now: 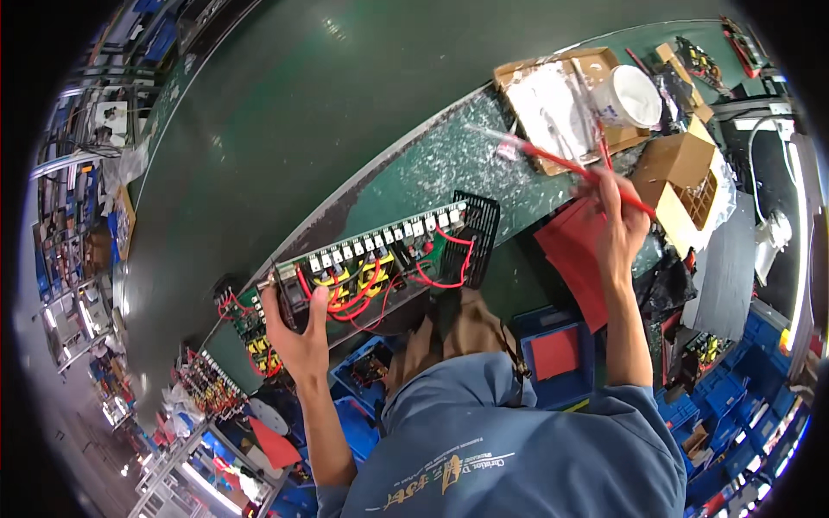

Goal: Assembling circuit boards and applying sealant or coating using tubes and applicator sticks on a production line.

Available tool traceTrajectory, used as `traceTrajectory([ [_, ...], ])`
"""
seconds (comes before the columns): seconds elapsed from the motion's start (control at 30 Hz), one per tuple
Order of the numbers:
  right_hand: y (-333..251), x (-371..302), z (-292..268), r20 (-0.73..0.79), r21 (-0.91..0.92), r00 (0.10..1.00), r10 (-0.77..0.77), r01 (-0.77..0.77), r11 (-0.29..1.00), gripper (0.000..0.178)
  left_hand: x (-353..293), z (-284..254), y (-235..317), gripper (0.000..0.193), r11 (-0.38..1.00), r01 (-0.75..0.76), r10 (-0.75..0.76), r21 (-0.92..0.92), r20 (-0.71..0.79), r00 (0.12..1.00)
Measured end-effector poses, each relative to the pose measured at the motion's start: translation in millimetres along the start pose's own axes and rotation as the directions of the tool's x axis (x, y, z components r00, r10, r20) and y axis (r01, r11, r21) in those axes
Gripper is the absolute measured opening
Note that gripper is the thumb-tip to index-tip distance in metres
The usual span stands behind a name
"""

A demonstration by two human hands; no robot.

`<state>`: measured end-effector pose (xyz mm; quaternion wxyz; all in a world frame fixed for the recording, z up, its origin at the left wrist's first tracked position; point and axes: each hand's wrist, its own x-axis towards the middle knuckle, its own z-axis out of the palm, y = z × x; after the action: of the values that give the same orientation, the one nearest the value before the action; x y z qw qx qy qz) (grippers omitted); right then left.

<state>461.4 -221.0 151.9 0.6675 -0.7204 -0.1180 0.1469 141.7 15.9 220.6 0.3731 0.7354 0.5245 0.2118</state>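
My left hand [298,341] grips the left end of a long circuit board [389,259], thumb and fingers around its dark end part. White blocks line the board's far edge, with yellow-wrapped coils and red wires in front of them. A black slotted panel [484,233] stands at its right end. My right hand [620,220] is closed around a long thin red-handled tool [553,158], raised over the right of the bench. Its pale, narrow tip points left and is blurred, so its exact kind does not show.
A cardboard tray [535,99] smeared with white paste lies beyond the tool, with a white tub [629,97] beside it. An opened carton [686,173] is at the right. Red sheets [574,259] lie by my right forearm. Blue bins [566,388] stand below the bench edge.
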Motion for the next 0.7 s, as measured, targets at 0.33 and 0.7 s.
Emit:
traceTrajectory([
  [0.33,-17,-93,11,0.357,0.139,0.927,-0.115,0.069,0.988,0.025,6,9,16,0.047,0.994,-0.052,0.057,0.097,-0.048,0.997],
  [0.7,-22,-100,7,0.390,0.104,0.919,-0.050,0.010,0.995,0.023,5,10,15,0.053,0.993,-0.055,0.061,0.105,-0.051,0.997],
])
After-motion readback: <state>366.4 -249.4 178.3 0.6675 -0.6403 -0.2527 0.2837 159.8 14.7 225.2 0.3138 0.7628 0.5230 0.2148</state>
